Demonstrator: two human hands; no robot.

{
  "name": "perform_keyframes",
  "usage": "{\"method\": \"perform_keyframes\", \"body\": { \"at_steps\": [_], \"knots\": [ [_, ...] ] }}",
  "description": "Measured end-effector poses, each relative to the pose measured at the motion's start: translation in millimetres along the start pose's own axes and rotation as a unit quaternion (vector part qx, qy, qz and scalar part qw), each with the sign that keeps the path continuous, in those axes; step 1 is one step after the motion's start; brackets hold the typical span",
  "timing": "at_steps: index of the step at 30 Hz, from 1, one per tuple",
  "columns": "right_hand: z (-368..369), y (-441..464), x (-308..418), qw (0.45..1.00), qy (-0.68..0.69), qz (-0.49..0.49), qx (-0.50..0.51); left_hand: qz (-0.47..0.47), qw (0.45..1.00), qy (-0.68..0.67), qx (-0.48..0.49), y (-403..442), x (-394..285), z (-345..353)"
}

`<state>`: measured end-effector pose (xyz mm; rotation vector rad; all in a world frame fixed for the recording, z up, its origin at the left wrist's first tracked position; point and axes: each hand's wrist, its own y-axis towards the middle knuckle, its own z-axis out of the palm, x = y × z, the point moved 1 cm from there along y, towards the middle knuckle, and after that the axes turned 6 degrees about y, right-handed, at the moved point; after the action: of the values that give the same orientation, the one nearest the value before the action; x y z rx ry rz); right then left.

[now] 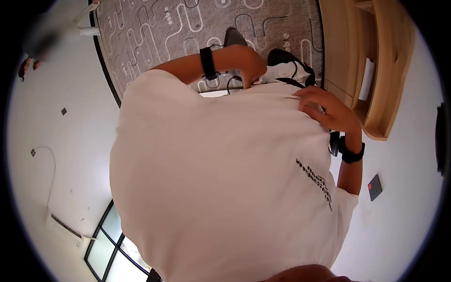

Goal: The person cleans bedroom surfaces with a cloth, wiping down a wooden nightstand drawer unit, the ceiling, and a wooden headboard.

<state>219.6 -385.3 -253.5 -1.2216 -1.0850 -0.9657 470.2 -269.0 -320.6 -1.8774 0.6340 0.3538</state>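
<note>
the work at the lower edge of the white shirt [221, 150] looks unfinished, since both of the person's hands are at that edge and neither has come free; which part is done and which is left does not show. the left hand [253, 66] is curled in at the edge, just beside a white bundle with black straps [281, 71] that lies between the two hands. the right hand [329, 105] lies with bent fingers on the cloth at the other side of that bundle. the left palm and the undersides of the right fingers are hidden, so whether either hand grips anything cannot be told. the shirt spreads from both hands back toward the body. to the right of the right hand, a wooden shelf unit [339, 37] holds a thin white object [368, 80] in its open compartment.
</note>
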Motion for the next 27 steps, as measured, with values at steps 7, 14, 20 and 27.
{"method": "perform_keyframes", "body": {
  "at_steps": [7, 14, 20, 27],
  "knots": [
    [-1, 0, 13, 0.995, 0.086, 0.014, -0.041, 0.028, 0.996, -0.072, 0.043, 19, 52, -2],
    [-4, 18, 13, 0.992, -0.104, 0.072, -0.013, 0.206, 0.960, -0.169, -0.091, 49, 30, 23],
    [-17, 5, 9, 0.992, -0.030, 0.108, 0.049, 0.168, 0.978, -0.122, 0.020, 18, 39, -13],
    [-21, 24, 0, 0.971, 0.021, 0.205, -0.125, 0.133, 0.966, -0.165, -0.147, -34, -14, -93]
  ]
}}
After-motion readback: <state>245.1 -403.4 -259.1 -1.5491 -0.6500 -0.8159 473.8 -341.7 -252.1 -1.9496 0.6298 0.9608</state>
